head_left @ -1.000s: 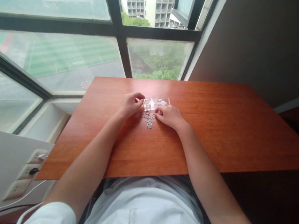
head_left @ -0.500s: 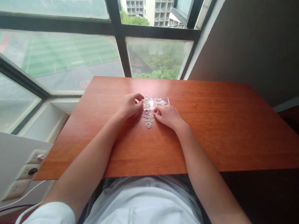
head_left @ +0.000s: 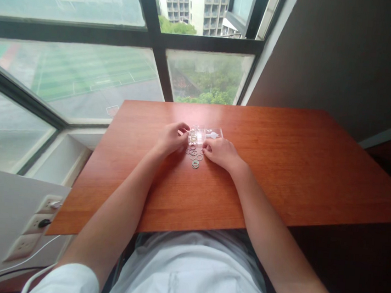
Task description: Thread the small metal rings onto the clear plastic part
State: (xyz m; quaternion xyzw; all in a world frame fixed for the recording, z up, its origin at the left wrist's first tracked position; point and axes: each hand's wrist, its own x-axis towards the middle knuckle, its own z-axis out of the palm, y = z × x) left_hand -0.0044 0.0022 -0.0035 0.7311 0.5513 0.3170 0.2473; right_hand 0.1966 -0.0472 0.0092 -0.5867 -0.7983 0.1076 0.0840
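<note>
A clear plastic box [head_left: 219,133] lies on the wooden table, with small ring-shaped pieces in its left part and a white item in its right part. At its left edge is my left hand [head_left: 175,137], fingers curled, thumb and forefinger against the side of the box. My right hand [head_left: 221,151] rests at the front right of the box, thumb and forefinger pinched at a thin ring [head_left: 202,152]. Several loose silvery rings [head_left: 193,157] are spread on the table between my hands. Nearest to me, a few more rings [head_left: 195,164] overlap in a small pile.
The reddish-brown table [head_left: 283,173] reaches up to the dark window frame [head_left: 159,69]. On the wall at lower left are sockets [head_left: 35,225] with a black plug [head_left: 44,223] and cables. A grey wall [head_left: 346,55] stands at right.
The whole view has shifted very slightly. Both hands, the box and the rings keep almost the same places relative to each other.
</note>
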